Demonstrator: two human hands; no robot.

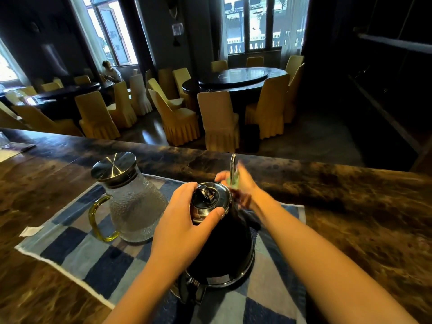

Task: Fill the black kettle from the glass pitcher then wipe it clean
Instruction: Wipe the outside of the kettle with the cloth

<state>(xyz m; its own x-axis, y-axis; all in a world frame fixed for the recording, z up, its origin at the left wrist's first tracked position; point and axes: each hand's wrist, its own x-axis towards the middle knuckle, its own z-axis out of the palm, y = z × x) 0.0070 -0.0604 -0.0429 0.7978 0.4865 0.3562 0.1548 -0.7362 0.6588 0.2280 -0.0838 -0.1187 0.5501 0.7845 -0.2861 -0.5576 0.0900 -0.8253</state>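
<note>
The black kettle (224, 249) stands on a blue checked cloth (77, 249) in the middle of the counter, its shiny metal lid on top. My left hand (184, 220) grips the lid rim from the left. Behind the kettle, my right hand (240, 185) is blurred and wraps a pale green cloth (235, 181) around the thin metal spout (233, 169). The glass pitcher (133, 202), with a steel lid and yellow-green handle, stands upright to the kettle's left, apart from both hands.
The dark marbled counter (350, 206) runs left to right, its far edge just beyond the spout. A white paper scrap (30, 231) lies at the cloth's left edge. Beyond the counter are round tables and yellow-covered chairs (219, 118); a person sits far left by a window.
</note>
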